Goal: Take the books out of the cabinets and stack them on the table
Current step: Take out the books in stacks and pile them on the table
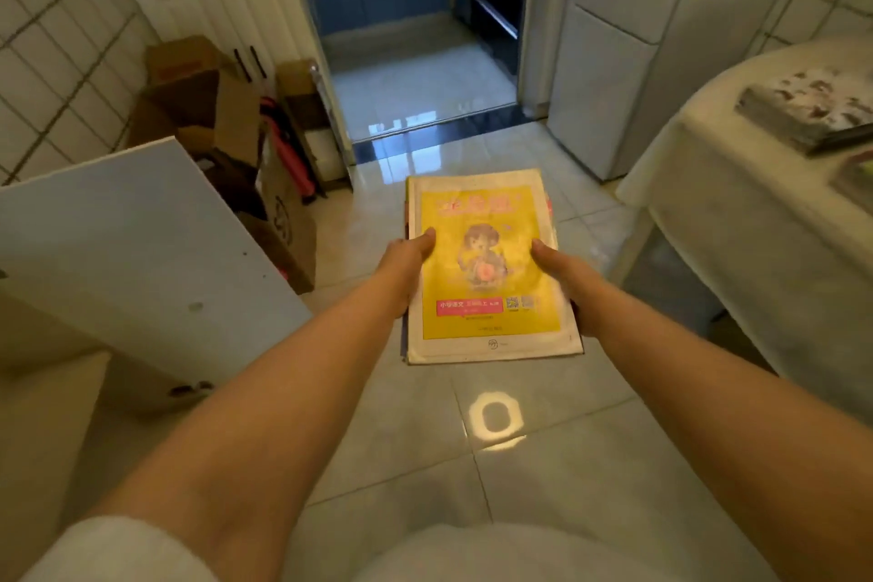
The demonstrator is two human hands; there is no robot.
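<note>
Workbooks [489, 265], clasped between both hands [408, 267] [564, 272], point forward; bench [737, 184] lies right, nearer the right hand.

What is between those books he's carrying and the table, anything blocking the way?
Nothing visible. Both hands, left hand and right hand, hold the books over bare floor; the table stands to the right, with other books already on it.

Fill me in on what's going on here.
A person carries a stack of books, yellow cover on top, flat between both hands: the left hand grips its left edge, the right hand its right. The stack is over the tiled floor, not yet set down. The table stands to the right, with books already on it.
</note>
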